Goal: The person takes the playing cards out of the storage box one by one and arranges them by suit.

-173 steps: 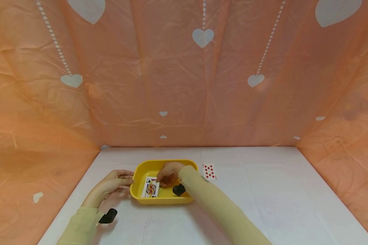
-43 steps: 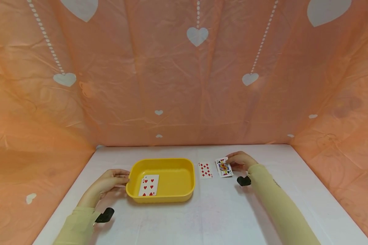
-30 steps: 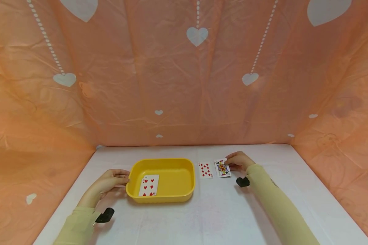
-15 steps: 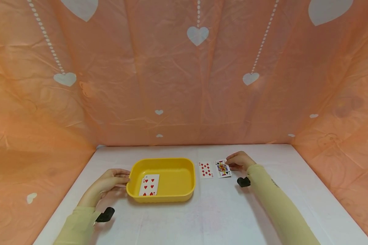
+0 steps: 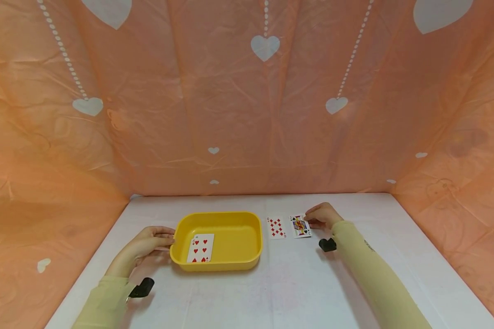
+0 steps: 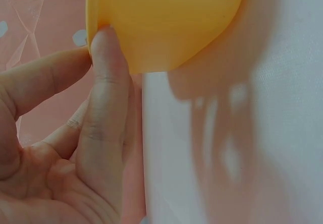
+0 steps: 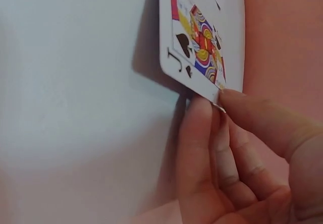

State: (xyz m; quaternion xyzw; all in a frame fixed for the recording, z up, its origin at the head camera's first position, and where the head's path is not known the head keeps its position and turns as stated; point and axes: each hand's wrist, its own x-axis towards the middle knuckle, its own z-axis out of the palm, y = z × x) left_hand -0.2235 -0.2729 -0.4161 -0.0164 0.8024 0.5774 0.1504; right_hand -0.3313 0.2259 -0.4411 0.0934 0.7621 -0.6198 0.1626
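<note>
A yellow plastic tray point(image 5: 236, 244) sits on the white table. My left hand point(image 5: 151, 240) pinches its left rim, and the left wrist view shows thumb and index finger point(image 6: 107, 57) on either side of the tray wall point(image 6: 161, 27). Inside, on the left, lies a hearts card point(image 5: 201, 249), a card edge showing beneath it. Right of the tray, my right hand point(image 5: 323, 214) pinches the jack of spades point(image 5: 299, 227) by its right corner. In the right wrist view the jack point(image 7: 197, 42) is tilted, its near edge raised over its shadow.
A diamonds card point(image 5: 276, 228) lies face up between the tray and the jack. Behind the white table point(image 5: 271, 292) hangs an orange sheet point(image 5: 238, 114) with white hearts, which also closes off both sides.
My right hand has carried the jack of spades out of the tray to the right of the diamonds card, uncovering the hearts card. Lately it has shifted only slightly. My left hand stays at the rim.
</note>
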